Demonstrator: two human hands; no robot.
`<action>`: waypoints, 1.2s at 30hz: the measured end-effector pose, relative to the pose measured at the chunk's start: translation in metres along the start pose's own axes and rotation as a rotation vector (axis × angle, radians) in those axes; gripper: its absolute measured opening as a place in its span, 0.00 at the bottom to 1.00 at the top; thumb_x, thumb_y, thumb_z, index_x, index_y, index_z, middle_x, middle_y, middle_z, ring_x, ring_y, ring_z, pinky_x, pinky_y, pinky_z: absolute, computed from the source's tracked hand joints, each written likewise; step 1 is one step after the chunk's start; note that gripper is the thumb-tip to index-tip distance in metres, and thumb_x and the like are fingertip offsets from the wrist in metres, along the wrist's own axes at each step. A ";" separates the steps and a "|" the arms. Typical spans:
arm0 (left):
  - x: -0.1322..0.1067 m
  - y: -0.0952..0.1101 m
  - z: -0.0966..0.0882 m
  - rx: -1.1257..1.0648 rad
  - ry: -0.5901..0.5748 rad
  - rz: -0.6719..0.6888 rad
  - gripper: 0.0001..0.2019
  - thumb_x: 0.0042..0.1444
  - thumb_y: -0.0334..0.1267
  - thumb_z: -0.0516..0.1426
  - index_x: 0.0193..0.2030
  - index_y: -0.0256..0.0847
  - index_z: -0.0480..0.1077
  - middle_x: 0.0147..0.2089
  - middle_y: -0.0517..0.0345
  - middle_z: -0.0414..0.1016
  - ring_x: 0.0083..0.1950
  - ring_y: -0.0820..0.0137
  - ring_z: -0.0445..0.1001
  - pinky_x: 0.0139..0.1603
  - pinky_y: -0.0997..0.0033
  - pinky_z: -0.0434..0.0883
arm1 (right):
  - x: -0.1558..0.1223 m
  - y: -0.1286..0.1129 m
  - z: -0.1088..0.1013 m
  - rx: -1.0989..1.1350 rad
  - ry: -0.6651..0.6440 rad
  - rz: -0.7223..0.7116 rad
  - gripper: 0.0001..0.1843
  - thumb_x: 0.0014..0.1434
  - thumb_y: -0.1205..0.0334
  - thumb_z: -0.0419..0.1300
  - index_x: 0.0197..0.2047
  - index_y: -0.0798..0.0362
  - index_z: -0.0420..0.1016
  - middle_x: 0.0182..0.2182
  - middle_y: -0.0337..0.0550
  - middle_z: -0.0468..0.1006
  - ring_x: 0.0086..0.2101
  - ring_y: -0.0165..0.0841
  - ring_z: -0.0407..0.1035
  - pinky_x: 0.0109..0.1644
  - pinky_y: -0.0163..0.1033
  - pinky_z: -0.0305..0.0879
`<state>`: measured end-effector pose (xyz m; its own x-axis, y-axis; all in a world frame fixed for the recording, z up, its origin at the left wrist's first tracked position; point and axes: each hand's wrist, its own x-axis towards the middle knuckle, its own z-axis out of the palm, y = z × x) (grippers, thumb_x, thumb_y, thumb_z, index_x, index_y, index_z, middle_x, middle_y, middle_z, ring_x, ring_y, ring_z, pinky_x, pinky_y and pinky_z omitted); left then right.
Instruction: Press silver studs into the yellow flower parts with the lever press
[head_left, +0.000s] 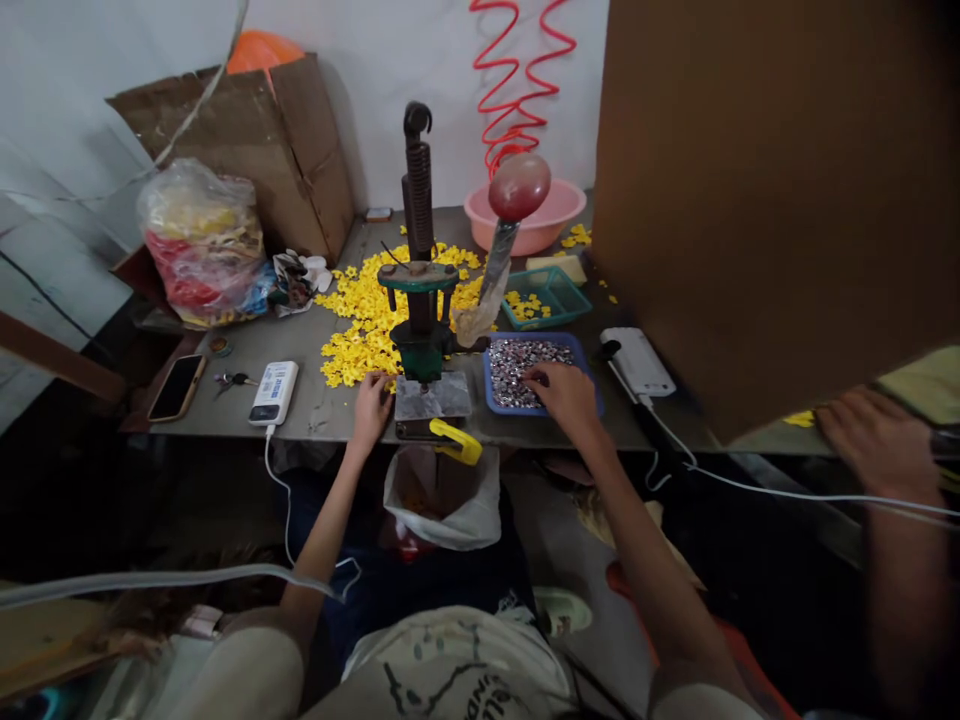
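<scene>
Inside the blue tray (488,385), right-hand fingers (534,377) touch silvery pieces (510,365).

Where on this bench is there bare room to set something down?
Bare metal tabletop shows between the white power bank and the yellow plastic pieces, near the left hand. It is crowded around the green press, with the blue tray under the right hand.

- The press (420,300) stands between the left hand (371,410) and right hand (562,395), blocking a straight path across.
- A gap runs between the left hand and the power bank (274,392).
- The blue tray (491,385) rim lies just before the right hand.
- The cardboard sheet (750,200) walls off the bench's right end.
- The plastic bag (442,500) sits below the bench edge, between the forearms.
</scene>
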<state>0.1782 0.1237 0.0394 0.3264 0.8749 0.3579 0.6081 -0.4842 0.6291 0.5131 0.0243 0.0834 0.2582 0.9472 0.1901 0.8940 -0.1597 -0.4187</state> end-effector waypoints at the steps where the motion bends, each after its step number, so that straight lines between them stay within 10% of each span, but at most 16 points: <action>1: 0.002 -0.002 0.003 0.007 0.018 -0.009 0.17 0.53 0.25 0.55 0.49 0.37 0.74 0.53 0.45 0.71 0.57 0.59 0.70 0.60 0.58 0.67 | 0.001 0.000 0.002 0.020 0.018 0.015 0.06 0.59 0.64 0.61 0.36 0.51 0.80 0.36 0.46 0.82 0.38 0.39 0.74 0.38 0.39 0.63; 10: -0.022 0.002 -0.026 -0.269 0.063 -0.192 0.16 0.58 0.47 0.59 0.47 0.38 0.73 0.44 0.52 0.78 0.33 0.71 0.71 0.37 0.73 0.68 | 0.002 -0.013 0.001 0.399 0.290 0.097 0.08 0.60 0.59 0.55 0.33 0.52 0.73 0.37 0.51 0.80 0.40 0.41 0.73 0.47 0.45 0.67; 14: -0.034 0.028 -0.029 -0.343 0.044 -0.134 0.15 0.59 0.46 0.57 0.48 0.39 0.73 0.47 0.52 0.76 0.34 0.72 0.69 0.33 0.75 0.65 | -0.019 -0.055 0.011 0.968 0.029 0.079 0.14 0.57 0.49 0.58 0.34 0.52 0.71 0.25 0.43 0.77 0.23 0.34 0.69 0.30 0.40 0.66; 18: -0.038 0.052 -0.018 -0.355 -0.004 -0.098 0.14 0.57 0.41 0.59 0.49 0.40 0.74 0.47 0.53 0.78 0.40 0.69 0.72 0.36 0.73 0.65 | -0.036 -0.105 0.028 1.232 -0.217 0.050 0.18 0.51 0.46 0.64 0.35 0.53 0.73 0.29 0.46 0.81 0.26 0.34 0.73 0.32 0.38 0.68; 24: -0.038 0.075 -0.009 -0.437 -0.022 -0.086 0.19 0.51 0.40 0.65 0.50 0.39 0.74 0.46 0.51 0.79 0.45 0.65 0.75 0.45 0.68 0.70 | -0.036 -0.143 0.044 1.065 0.021 -0.114 0.13 0.54 0.51 0.63 0.30 0.52 0.77 0.37 0.48 0.80 0.42 0.38 0.74 0.36 0.36 0.66; 36: -0.039 0.076 -0.008 -0.342 0.014 -0.084 0.16 0.52 0.40 0.65 0.48 0.40 0.77 0.46 0.51 0.80 0.47 0.62 0.76 0.51 0.62 0.71 | -0.043 -0.136 0.044 0.937 0.109 -0.173 0.11 0.60 0.55 0.59 0.33 0.52 0.79 0.38 0.46 0.77 0.41 0.36 0.72 0.36 0.36 0.64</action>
<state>0.2058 0.0524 0.0791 0.2740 0.9127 0.3031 0.3538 -0.3887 0.8507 0.3646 0.0175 0.0935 0.2250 0.8983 0.3773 0.2790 0.3116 -0.9083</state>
